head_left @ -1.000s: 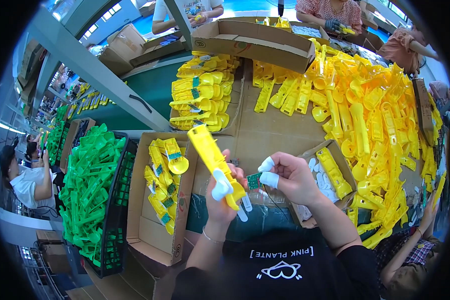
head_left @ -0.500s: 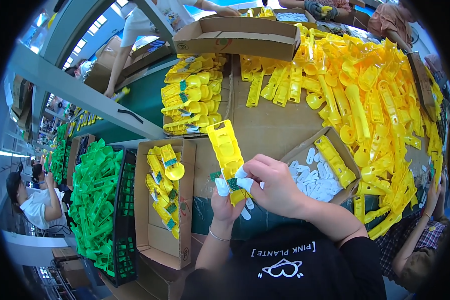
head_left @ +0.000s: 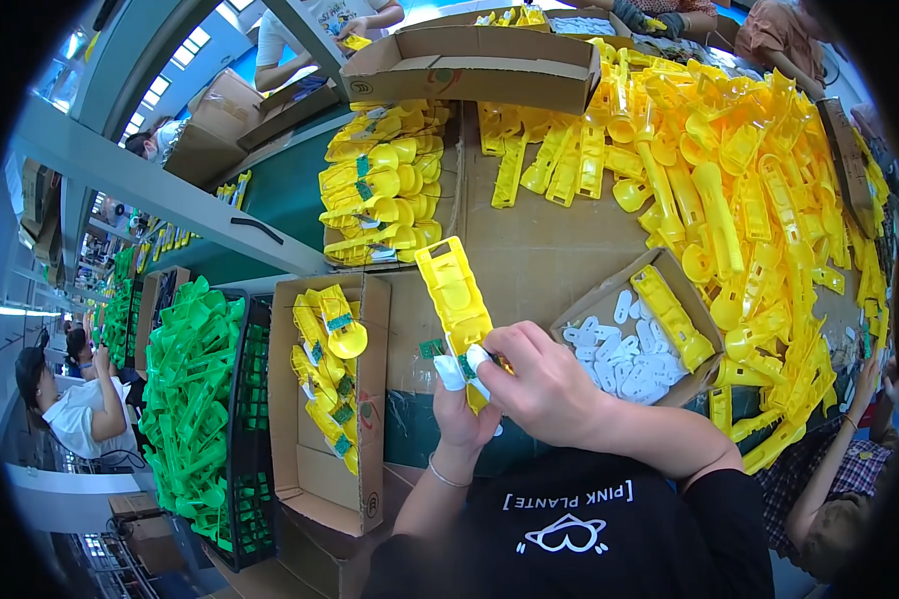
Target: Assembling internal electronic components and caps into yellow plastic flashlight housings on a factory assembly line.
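A yellow plastic housing (head_left: 454, 290), open-faced with a round bowl-shaped recess, is tilted upright in front of me. My left hand (head_left: 461, 414) grips its lower end, a white cover on a fingertip. My right hand (head_left: 544, 384), also with a white fingertip cover, is closed at the same end. Its fingertips pinch at a small green circuit board (head_left: 467, 366), mostly hidden by the fingers. Another small green board (head_left: 431, 348) sticks out to the left of the housing, beside the left fingertips.
Left of my hands, a cardboard box (head_left: 372, 399) holds yellow parts with green boards. Beyond it stands a black crate (head_left: 250, 429) of green parts. At right, a carton (head_left: 691, 391) holds white pieces and a yellow housing. Yellow parts (head_left: 714, 215) heap the far right. Co-workers are around.
My right hand has turned and its fingertips have shifted over the circuit board, hiding more of it. The housing has barely moved. A co-worker at far left has drawn an arm back.
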A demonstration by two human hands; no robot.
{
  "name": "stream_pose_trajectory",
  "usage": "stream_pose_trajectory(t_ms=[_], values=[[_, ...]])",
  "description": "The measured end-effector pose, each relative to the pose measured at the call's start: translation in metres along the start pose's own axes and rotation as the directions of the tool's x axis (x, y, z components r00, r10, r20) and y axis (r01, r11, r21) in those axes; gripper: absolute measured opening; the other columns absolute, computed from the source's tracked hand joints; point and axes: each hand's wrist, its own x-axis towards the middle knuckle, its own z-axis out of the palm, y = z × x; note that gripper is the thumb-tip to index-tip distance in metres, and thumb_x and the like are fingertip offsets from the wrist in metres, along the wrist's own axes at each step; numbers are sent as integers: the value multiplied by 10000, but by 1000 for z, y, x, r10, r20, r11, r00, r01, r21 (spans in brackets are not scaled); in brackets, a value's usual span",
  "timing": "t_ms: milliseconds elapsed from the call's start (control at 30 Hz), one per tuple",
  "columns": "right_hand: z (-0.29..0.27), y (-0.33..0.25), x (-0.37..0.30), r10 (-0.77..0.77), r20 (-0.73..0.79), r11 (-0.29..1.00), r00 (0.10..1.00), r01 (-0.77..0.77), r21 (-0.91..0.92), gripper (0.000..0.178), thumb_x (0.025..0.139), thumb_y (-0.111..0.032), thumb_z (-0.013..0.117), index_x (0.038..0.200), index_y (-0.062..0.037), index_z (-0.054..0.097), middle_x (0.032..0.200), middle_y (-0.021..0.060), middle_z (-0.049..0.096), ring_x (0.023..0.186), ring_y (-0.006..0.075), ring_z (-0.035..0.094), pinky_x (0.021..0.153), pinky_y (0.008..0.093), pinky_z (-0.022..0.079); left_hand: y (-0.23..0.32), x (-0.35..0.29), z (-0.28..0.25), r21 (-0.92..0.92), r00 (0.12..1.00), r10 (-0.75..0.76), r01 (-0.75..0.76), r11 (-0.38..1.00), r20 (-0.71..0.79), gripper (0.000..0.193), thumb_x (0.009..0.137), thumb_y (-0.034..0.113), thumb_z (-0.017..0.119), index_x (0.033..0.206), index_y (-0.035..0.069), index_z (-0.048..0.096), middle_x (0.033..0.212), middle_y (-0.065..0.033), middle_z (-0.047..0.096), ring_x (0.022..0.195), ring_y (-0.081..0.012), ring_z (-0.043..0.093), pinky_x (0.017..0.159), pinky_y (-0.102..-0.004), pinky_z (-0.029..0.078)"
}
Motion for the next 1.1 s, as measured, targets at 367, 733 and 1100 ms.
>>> stream_pose_trajectory(t_ms=[367,733,1100], values=[[3,20,-17,-19,3,1000,1000,19,-1,201,595,-43,642,771,11,562,844,108,509,705,244,539,589,309,480,-2,6,16,187,997,52,-42,981,-49,383,969,286,397,1257,36,431,1147,-64,547,1044,-174,550,891,-311,451],[-9,17,-34,48,-123,996,991,-38,83,196,624,20,659,802,43,582,818,128,552,684,276,549,580,345,450,-5,14,28,631,979,123,-198,750,162,474,850,146,602,1257,-34,441,1139,-115,543,1051,-144,514,900,-290,419],[-15,36,-35,528,207,365,824,-440,820,239,776,-59,663,957,24,531,975,61,547,901,141,588,799,260,477,6,16,50,601,969,182,-247,760,168,394,817,74,591,1191,-23,512,1015,-37,593,870,-75,544,756,-231,457]])
